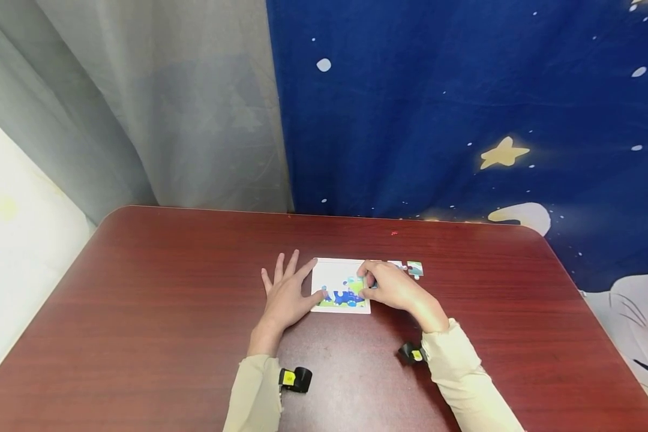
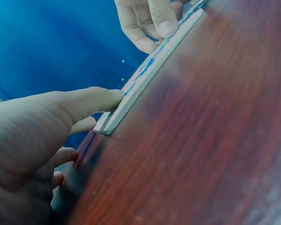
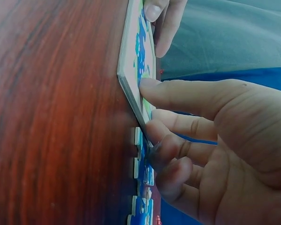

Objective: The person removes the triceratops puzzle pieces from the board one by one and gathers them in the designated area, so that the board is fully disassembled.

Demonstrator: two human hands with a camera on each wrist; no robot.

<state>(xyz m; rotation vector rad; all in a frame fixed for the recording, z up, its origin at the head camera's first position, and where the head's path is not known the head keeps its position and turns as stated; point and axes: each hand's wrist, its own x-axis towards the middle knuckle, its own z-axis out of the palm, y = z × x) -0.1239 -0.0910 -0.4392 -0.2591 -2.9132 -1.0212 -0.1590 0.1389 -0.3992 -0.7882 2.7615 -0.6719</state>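
Observation:
A white-framed jigsaw puzzle board (image 1: 340,310) lies flat on the table, its lower right part filled with blue and green picture pieces. My left hand (image 1: 285,300) is spread at the board's left side, with the thumb on its lower left and the index fingertip near the upper left corner. Over the right side, my right hand (image 1: 394,288) pinches a green puzzle piece (image 1: 356,288) between thumb and fingers, down at the board's surface. The right wrist view shows the right thumb (image 3: 178,96) touching the board; the piece itself is mostly hidden there.
Loose puzzle pieces (image 1: 415,267) lie right of the board, partly behind the right hand. A small red scrap (image 1: 394,233) is near the far edge of the brown table (image 1: 183,312). Grey and blue curtains (image 1: 383,120) hang behind it.

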